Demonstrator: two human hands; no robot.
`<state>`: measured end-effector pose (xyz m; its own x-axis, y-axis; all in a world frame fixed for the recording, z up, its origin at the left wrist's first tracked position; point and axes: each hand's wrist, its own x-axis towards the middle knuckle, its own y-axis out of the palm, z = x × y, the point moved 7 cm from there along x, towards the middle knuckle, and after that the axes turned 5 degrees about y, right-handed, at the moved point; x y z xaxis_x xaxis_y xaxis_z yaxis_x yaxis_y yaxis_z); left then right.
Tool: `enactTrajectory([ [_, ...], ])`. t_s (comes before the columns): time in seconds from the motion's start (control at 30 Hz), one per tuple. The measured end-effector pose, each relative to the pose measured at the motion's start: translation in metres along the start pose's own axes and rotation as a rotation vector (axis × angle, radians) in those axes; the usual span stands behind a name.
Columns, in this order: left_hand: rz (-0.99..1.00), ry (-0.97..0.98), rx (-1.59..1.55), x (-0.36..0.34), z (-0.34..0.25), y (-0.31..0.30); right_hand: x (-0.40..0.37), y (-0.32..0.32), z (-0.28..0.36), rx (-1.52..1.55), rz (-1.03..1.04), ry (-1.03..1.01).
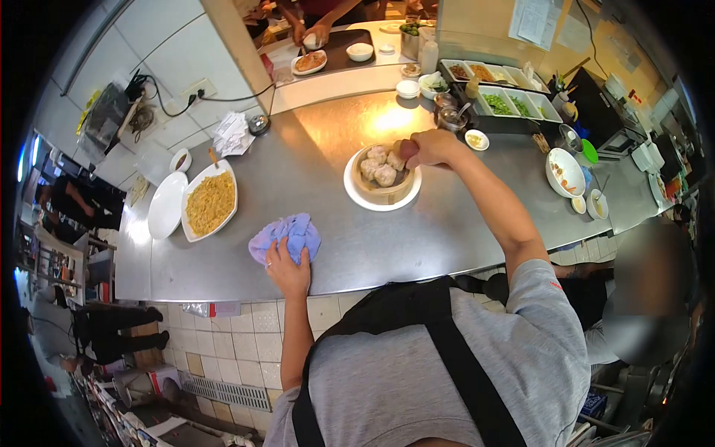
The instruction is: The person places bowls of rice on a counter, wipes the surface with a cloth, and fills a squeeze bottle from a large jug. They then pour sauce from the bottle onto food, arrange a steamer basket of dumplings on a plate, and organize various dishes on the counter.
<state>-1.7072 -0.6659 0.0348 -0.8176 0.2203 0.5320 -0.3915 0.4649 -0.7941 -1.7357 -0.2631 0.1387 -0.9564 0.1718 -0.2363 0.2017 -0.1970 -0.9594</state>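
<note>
My left hand (287, 270) presses on a bunched purple cloth (290, 232) on the steel counter, fingers bent over it and thumb at its side. Over the right rim of a round bamboo steamer (383, 195) is my right hand (430, 149), its fingers closed together at the basket. What those fingers hold, if anything, I cannot tell. Several pale pleated dumplings (384, 176) sit inside the steamer. Beneath it lies a white plate (359, 198).
Left on the counter (328, 261) stand a dish of fried rice (210, 205), an oval white plate (165, 207) and a sauce cup (181, 159). Garnish trays (514, 104) and a white bowl (564, 173) are at right. A co-worker's hands (316, 33) work beyond the pass; another person is at right.
</note>
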Motion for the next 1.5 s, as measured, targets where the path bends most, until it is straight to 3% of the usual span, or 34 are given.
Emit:
enactTrajectory([
  [0.07,-0.009,0.013,0.005,0.001,0.001,0.001,-0.006,-0.005,-0.026,0.289,0.071,-0.022],
  [0.17,-0.011,0.013,0.015,0.002,-0.005,0.001,-0.001,-0.022,-0.08,0.621,-0.168,-0.106],
  [0.2,-0.023,0.002,0.027,0.002,-0.006,-0.001,0.004,-0.03,-0.107,0.725,-0.187,-0.002],
  [0.23,-0.033,0.008,0.031,0.001,-0.005,0.0,-0.011,-0.062,-0.109,0.778,-0.343,-0.076],
  [0.37,-0.062,-0.03,0.047,0.0,-0.002,0.002,-0.001,-0.095,-0.192,0.74,-0.942,0.098],
  [0.43,-0.053,-0.07,0.043,0.0,-0.005,-0.001,0.007,-0.094,-0.218,0.782,-1.117,0.142],
  [0.57,-0.052,-0.127,0.05,-0.001,-0.009,-0.004,0.034,-0.057,-0.262,0.836,-1.206,0.37],
  [0.77,-0.058,-0.135,0.063,-0.002,-0.006,0.001,0.055,-0.01,-0.271,0.796,-0.984,0.418],
  [0.9,-0.061,-0.131,0.05,-0.004,-0.004,0.003,-0.021,-0.041,-0.207,0.434,-1.492,0.134],
  [0.93,-0.061,-0.13,0.05,-0.003,-0.005,0.003,-0.03,-0.036,-0.192,0.746,-1.273,0.093],
  [1.0,-0.059,-0.128,0.051,-0.002,-0.005,0.001,-0.041,-0.007,-0.158,0.587,-1.185,-0.059],
  [1.07,-0.053,-0.13,0.05,-0.002,-0.005,0.001,-0.028,0.048,-0.138,0.81,-0.745,0.095],
  [1.13,-0.041,-0.135,0.047,-0.001,-0.006,0.0,0.005,0.113,-0.13,0.822,-0.388,0.173],
  [1.23,-0.035,-0.14,0.045,0.0,-0.007,0.001,0.011,0.138,-0.088,1.34,0.043,0.249],
  [1.5,-0.047,-0.137,0.042,-0.002,-0.006,-0.001,0.055,0.148,-0.059,1.175,0.142,0.199],
])
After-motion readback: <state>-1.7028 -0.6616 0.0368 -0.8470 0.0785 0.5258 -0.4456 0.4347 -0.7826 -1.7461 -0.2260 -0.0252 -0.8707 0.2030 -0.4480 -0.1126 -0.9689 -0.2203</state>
